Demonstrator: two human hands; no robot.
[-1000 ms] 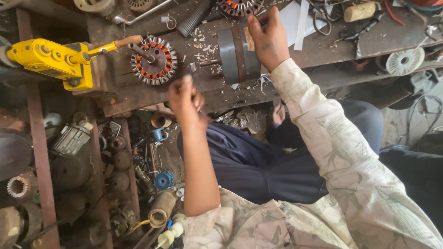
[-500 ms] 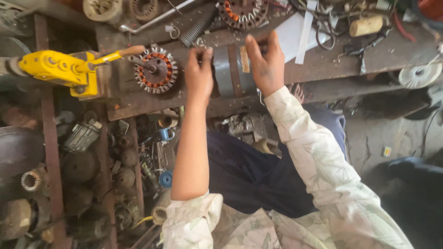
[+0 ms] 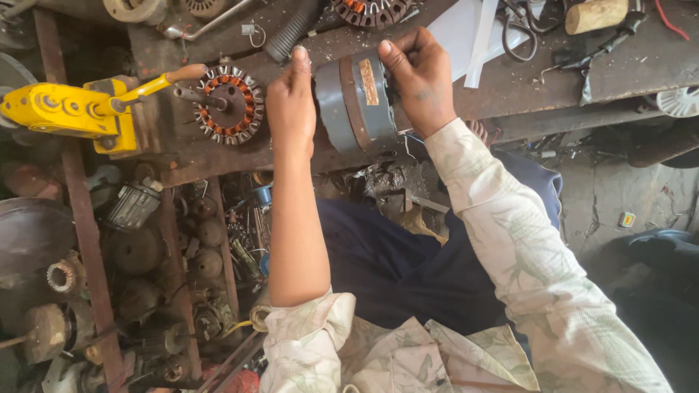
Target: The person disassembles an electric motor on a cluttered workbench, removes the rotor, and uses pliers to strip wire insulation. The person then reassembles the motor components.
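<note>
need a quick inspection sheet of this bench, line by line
surface: worn wooden bench, dusty, littered with scraps
job's things: grey motor housing on the bench, gripped from both sides
clutter: wound stator, yellow tool, black ribbed hose, wooden handle
hands: left hand on the housing's left side; right hand on its right side
cables: black wires at top right
surroundings: old motor parts heaped below the bench
</note>
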